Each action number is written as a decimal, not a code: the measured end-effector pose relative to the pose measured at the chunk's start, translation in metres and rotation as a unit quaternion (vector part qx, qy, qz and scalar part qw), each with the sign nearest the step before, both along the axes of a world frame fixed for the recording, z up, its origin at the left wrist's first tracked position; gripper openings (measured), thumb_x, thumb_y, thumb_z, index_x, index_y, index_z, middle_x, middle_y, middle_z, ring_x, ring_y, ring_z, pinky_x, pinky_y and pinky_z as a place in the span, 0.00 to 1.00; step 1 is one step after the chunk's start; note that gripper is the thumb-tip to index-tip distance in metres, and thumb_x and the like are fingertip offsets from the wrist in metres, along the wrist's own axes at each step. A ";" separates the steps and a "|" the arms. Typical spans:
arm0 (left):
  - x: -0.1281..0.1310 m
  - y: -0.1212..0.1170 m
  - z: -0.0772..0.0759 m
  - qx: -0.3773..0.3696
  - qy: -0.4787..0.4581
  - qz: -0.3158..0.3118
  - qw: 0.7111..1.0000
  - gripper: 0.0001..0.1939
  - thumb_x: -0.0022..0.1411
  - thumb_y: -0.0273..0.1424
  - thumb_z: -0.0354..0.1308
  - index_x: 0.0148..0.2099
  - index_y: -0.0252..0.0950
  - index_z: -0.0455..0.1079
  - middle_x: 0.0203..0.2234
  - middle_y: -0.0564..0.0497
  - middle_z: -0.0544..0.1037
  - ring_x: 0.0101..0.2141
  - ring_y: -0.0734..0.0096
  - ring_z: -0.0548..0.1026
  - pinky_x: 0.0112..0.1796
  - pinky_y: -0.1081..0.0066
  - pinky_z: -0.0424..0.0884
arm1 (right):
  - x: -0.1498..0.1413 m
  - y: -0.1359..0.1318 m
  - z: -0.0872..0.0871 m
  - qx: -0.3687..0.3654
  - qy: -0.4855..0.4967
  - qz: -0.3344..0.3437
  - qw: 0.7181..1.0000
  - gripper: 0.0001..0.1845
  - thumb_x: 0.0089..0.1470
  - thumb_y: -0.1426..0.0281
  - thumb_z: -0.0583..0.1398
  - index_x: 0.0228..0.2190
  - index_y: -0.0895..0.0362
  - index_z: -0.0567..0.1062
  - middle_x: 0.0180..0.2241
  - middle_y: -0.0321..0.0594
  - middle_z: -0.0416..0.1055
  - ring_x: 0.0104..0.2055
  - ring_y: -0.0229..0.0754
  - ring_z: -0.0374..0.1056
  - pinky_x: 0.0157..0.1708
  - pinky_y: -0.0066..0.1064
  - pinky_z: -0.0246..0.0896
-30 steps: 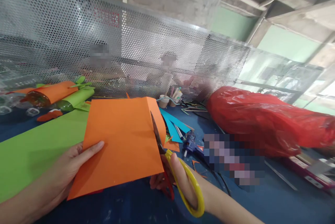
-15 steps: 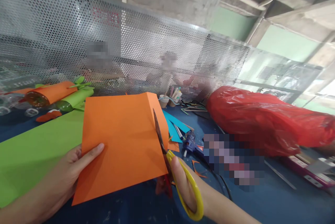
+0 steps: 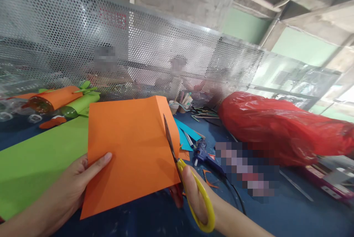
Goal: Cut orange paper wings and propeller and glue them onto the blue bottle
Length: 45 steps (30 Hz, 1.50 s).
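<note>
The orange sheet (image 3: 127, 137) looks like matt, smooth paper, and the green sheet (image 3: 41, 163) at the left seems of the same kind. The scissors (image 3: 181, 164) have a greyish metal blade (image 3: 169, 139) and a yellow handle (image 3: 211, 215) of smooth, slightly glossy plastic. At the right, the red bag (image 3: 273, 128) is thin plastic, wrinkled and glossy. The far screen (image 3: 69, 30) is perforated metal with a dull shine.

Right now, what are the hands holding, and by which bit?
The left hand holds orange paper by its left edge; the right hand holds scissors by the yellow handle, thumb through its loop.
</note>
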<state>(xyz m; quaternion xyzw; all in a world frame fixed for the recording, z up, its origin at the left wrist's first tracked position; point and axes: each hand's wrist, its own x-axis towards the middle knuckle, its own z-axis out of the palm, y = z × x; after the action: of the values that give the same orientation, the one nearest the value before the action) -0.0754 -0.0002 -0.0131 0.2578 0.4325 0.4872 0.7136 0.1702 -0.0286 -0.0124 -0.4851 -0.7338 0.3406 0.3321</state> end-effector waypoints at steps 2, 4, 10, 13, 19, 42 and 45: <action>0.000 0.000 0.000 0.000 -0.002 0.003 1.000 0.42 0.43 0.37 0.74 0.60 0.42 0.63 0.49 0.44 0.78 0.46 0.45 0.77 0.38 0.56 0.80 | -0.001 -0.001 0.001 -0.008 -0.012 -0.008 1.000 0.39 0.53 0.37 0.28 0.17 0.52 0.59 0.14 0.36 0.58 0.20 0.41 0.62 0.26 0.33 0.60; 0.000 0.001 -0.001 -0.004 -0.003 0.006 1.000 0.43 0.42 0.37 0.74 0.60 0.42 0.63 0.49 0.43 0.78 0.46 0.44 0.77 0.39 0.56 0.80 | -0.001 -0.001 0.002 -0.013 -0.022 -0.017 1.000 0.39 0.53 0.37 0.28 0.16 0.51 0.58 0.14 0.36 0.58 0.20 0.41 0.61 0.25 0.33 0.60; -0.001 0.002 -0.002 -0.006 -0.006 -0.001 1.000 0.44 0.43 0.37 0.74 0.62 0.41 0.61 0.47 0.43 0.79 0.43 0.45 0.79 0.39 0.56 0.80 | -0.003 -0.002 0.003 0.002 -0.016 -0.014 1.000 0.40 0.53 0.37 0.28 0.15 0.51 0.57 0.13 0.37 0.57 0.21 0.42 0.62 0.28 0.33 0.61; -0.002 0.000 -0.001 -0.004 -0.006 -0.014 1.000 0.42 0.47 0.37 0.72 0.62 0.41 0.60 0.48 0.44 0.79 0.45 0.47 0.78 0.41 0.57 0.79 | -0.004 -0.002 0.004 -0.002 -0.005 -0.022 1.000 0.39 0.52 0.36 0.28 0.15 0.51 0.57 0.12 0.35 0.56 0.18 0.41 0.60 0.25 0.33 0.61; -0.004 -0.002 0.000 0.000 -0.006 -0.033 0.999 0.37 0.51 0.37 0.69 0.61 0.42 0.62 0.49 0.45 0.78 0.47 0.48 0.77 0.42 0.58 0.79 | -0.003 -0.002 0.005 -0.007 0.006 -0.021 1.000 0.39 0.51 0.35 0.30 0.15 0.50 0.57 0.12 0.35 0.56 0.17 0.40 0.59 0.23 0.33 0.60; -0.002 -0.001 -0.002 0.007 0.019 -0.009 1.000 0.42 0.46 0.39 0.72 0.62 0.42 0.62 0.45 0.48 0.81 0.42 0.52 0.80 0.36 0.64 0.81 | -0.002 0.000 -0.003 -0.040 0.050 -0.035 0.997 0.38 0.49 0.33 0.35 0.17 0.52 0.57 0.11 0.30 0.51 0.10 0.34 0.52 0.13 0.30 0.50; -0.001 0.000 -0.001 0.011 0.012 -0.010 1.000 0.40 0.46 0.39 0.72 0.60 0.43 0.64 0.46 0.49 0.80 0.42 0.53 0.80 0.36 0.64 0.81 | 0.000 0.001 -0.002 -0.043 0.046 -0.042 0.997 0.38 0.49 0.33 0.37 0.17 0.52 0.57 0.13 0.30 0.51 0.10 0.33 0.52 0.11 0.28 0.49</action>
<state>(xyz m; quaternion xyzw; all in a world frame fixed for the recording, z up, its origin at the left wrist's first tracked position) -0.0767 -0.0002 -0.0137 0.2760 0.4332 0.4817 0.7100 0.1700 -0.0277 -0.0147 -0.5130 -0.6816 0.3793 0.3584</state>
